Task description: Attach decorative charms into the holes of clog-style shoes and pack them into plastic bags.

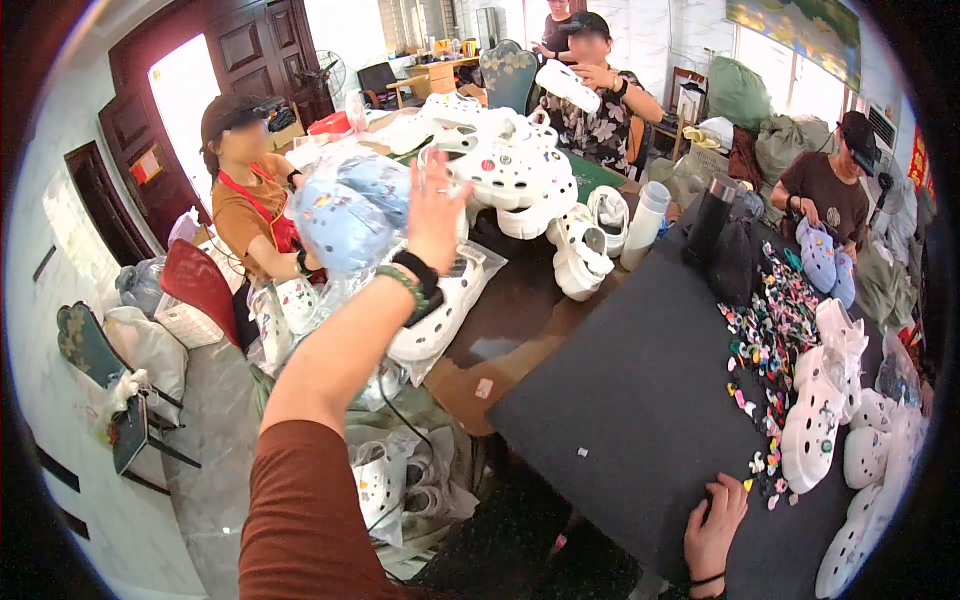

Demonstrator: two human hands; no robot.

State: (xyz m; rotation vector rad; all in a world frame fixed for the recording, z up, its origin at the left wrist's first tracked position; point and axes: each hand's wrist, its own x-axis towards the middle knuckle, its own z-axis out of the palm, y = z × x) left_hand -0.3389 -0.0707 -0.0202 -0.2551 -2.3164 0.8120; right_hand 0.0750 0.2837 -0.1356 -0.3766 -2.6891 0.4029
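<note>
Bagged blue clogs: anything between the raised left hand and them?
Nothing visible. The left hand is raised open with its fingers at the edge of the clear bag of blue clogs, apparently touching it. The right hand rests apart on the dark mat.

Left arm raised and stretched forward, rust sleeve, dark bands at wrist; left hand (436, 208) open, fingers spread upward. Right hand (713, 530) low, palm down, fingers loosely curled.
</note>
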